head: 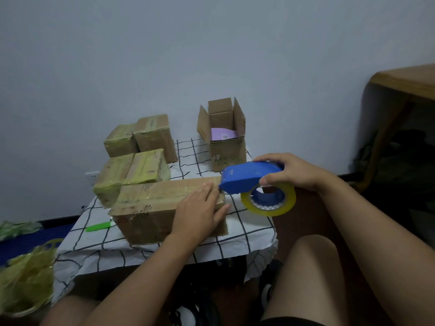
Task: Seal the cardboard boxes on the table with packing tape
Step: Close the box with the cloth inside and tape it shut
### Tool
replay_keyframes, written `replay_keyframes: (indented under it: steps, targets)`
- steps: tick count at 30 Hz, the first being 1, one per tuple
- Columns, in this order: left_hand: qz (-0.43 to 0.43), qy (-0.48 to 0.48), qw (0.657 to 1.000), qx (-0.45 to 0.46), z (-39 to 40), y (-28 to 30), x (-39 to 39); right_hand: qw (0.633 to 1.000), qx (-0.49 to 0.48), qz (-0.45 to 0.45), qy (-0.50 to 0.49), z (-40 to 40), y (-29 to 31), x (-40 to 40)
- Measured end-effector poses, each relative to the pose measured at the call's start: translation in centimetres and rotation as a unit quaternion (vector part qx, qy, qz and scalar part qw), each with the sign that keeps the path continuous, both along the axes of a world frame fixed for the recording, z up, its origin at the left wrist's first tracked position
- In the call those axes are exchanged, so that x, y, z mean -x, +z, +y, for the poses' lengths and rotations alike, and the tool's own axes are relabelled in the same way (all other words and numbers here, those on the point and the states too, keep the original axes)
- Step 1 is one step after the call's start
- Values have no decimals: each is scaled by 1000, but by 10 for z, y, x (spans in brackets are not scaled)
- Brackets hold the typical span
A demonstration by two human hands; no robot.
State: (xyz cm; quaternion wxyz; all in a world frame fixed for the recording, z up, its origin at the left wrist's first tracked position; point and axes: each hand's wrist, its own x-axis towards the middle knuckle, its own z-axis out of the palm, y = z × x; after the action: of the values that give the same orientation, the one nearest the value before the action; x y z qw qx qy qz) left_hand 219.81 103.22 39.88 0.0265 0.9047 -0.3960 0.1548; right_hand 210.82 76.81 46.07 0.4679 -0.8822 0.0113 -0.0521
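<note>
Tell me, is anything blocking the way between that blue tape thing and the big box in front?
Nothing visible does. The right hand grips the blue tape dispenser, whose nose already meets the right end of the large box. The left hand lies flat on the box top just beside it, not under the tape.

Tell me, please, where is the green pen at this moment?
In the head view, the green pen lies on the checked tablecloth near the table's left edge, just left of the front lower corner of the large cardboard box.
</note>
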Motion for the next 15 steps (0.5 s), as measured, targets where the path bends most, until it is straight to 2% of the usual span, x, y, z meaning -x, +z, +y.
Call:
replay_keyframes:
  steps: [5, 10, 15]
  targets:
    - [-38, -6, 999, 29, -1, -6, -4, 1000, 25, 7, -11, -6, 7, 7]
    - [-5, 6, 1000, 21, -3, -1, 2, 997, 54, 30, -40, -26, 13, 26]
    - [-24, -10, 999, 45, -2, -1, 2, 993, 109, 49, -11, -22, 18, 22]
